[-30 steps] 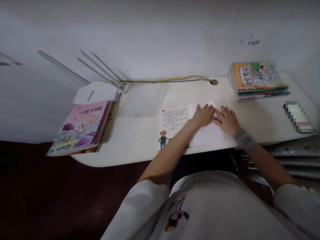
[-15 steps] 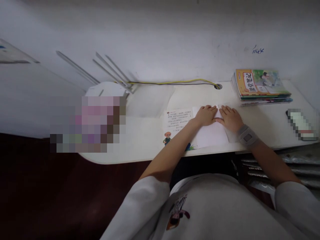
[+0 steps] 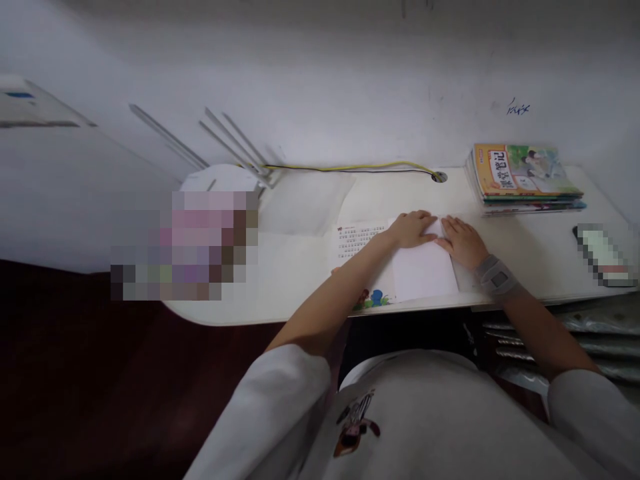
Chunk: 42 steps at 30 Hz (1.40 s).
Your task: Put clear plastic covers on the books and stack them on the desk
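A blank white sheet of paper (image 3: 424, 275) lies on the desk, overlapping the right side of a printed page (image 3: 357, 241) with lines of text and coloured pictures at its foot. Across the sheet's upper left part rests my left hand (image 3: 414, 229), its fingers stretched out flat and pointing right. My right hand (image 3: 464, 241) lies at the upper right edge of the sheet, palm down, fingers extended toward the left hand. Neither hand grips anything. A grey watch (image 3: 496, 275) is on my right wrist. My left forearm covers part of the printed page.
A stack of books (image 3: 525, 177) stands at the back right of the white desk (image 3: 290, 273). A blurred-out phone-like object (image 3: 605, 253) lies far right. At left are a device with antennas (image 3: 220, 177) and a pixelated pink item (image 3: 203, 227). A yellow cable (image 3: 350, 168) runs along the wall.
The view has shifted slightly. My left forearm now hides the cartoon figure on the printed page. The sheet's right edge looks straighter, and both hands remain on it.
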Each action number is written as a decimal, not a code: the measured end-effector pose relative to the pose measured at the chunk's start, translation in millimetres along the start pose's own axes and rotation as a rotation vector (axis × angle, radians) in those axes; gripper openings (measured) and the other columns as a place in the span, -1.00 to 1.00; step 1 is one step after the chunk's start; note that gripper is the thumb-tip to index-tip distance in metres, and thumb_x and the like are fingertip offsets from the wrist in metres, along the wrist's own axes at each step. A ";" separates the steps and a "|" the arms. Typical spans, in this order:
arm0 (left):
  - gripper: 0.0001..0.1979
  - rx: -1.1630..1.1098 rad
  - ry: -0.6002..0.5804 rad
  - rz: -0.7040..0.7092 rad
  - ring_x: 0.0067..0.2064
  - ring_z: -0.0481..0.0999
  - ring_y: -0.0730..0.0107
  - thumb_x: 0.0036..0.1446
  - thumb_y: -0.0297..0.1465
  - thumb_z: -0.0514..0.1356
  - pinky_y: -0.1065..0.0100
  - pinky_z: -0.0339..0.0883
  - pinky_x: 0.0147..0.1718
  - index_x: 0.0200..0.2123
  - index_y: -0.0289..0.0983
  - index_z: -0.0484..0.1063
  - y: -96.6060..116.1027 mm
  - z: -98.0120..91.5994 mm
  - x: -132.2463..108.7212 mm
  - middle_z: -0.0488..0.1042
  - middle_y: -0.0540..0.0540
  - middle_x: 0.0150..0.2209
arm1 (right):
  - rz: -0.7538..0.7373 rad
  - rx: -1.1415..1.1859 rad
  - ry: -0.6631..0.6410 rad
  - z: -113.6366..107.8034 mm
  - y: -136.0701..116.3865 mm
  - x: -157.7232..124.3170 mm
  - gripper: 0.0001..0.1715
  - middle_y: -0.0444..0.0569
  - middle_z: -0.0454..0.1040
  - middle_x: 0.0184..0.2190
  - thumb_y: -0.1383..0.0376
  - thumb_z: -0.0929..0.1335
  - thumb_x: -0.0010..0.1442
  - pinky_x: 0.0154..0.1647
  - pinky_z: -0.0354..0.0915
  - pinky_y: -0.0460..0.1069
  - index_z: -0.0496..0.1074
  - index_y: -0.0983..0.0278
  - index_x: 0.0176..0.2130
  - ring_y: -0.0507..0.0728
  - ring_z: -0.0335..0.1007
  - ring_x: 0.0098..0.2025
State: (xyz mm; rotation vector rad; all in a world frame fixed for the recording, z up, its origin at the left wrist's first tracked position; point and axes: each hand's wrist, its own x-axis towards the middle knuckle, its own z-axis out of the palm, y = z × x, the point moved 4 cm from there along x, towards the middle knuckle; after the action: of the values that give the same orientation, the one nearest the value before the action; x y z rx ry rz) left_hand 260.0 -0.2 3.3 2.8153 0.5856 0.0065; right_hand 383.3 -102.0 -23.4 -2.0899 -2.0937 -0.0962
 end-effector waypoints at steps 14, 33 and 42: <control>-0.72 -0.124 -0.058 -0.157 -0.15 0.55 0.21 0.07 -0.42 0.13 0.33 0.35 -0.12 -0.21 -0.26 0.62 -12.3 -19.2 36.3 0.62 -0.11 -0.23 | 0.101 0.043 0.007 7.8 5.0 -0.2 -0.27 0.18 0.21 0.29 0.00 0.05 0.36 0.27 0.04 0.22 0.17 0.39 0.29 0.30 0.08 0.32; -0.16 0.046 0.002 -0.159 0.41 -0.24 -0.19 0.21 0.09 -0.02 -0.21 -0.08 0.25 0.39 -0.27 -0.12 16.6 5.2 -96.4 -0.21 -0.34 0.41 | 0.020 0.175 -0.015 7.0 18.3 -25.0 -0.17 0.27 0.09 0.33 -0.06 0.15 0.30 0.32 0.01 0.23 0.11 0.44 0.31 0.30 -0.06 0.38; -0.12 0.123 -0.039 -0.194 0.40 -0.25 -0.25 0.18 0.17 -0.10 -0.29 -0.21 0.24 0.38 -0.26 -0.09 29.7 36.0 -115.6 -0.21 -0.38 0.41 | -0.102 0.069 -0.128 -1.2 7.0 -56.9 -0.01 0.27 -0.01 0.37 -0.22 0.23 0.18 0.32 -0.11 0.33 0.10 0.35 0.33 0.43 -0.14 0.39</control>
State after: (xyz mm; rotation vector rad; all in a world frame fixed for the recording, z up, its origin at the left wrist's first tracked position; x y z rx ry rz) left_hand 167.5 -81.0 -18.0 2.8549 0.8752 -0.1255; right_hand 390.1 -158.1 -32.7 -1.9990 -2.2430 0.0973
